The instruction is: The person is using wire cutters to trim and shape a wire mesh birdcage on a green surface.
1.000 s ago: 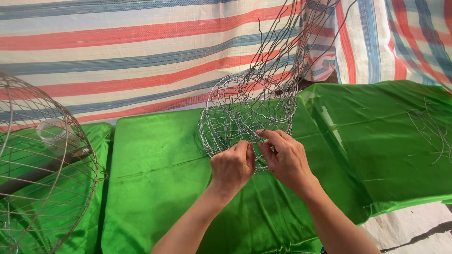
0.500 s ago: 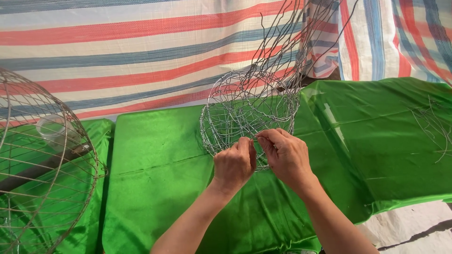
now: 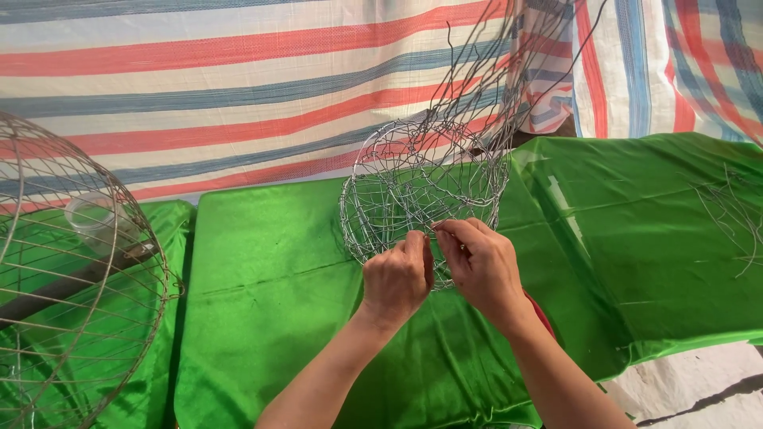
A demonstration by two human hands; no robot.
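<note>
Both hands work the near rim of a half-woven wire basket (image 3: 421, 195), which sits mid-scene on the green cloth (image 3: 270, 270), tipped so its open mouth faces the camera. That tilt puts the rim right at the fingertips, probably why it is held that way.

Left hand (image 3: 397, 278): curled nearly closed, thumb and forefinger pinched at the rim wire. Right hand (image 3: 481, 266): fingers bent, tips pinching the same stretch of rim just beside the left. The two hands almost touch. Looks like one steadies while the other bends, but I cannot tell which strand each one has.

Loose wire ends (image 3: 509, 71) stick up and far-right from the basket's back edge, unwoven and springy; they fan out toward the striped sheet (image 3: 238, 87) hung behind.

A larger finished wire cage (image 3: 71, 302) stands at the far left edge, well apart from the hands, with a clear plastic cup (image 3: 91, 222) seen through its bars. A few stray wire offcuts (image 3: 731, 214) lie on the cloth at right.

Room: open cloth left of the basket and between the basket and offcuts. The near edge of the cloth drops away at lower right to pale ground (image 3: 691, 389). Forearms come in from the near side, nothing crowding them.
</note>
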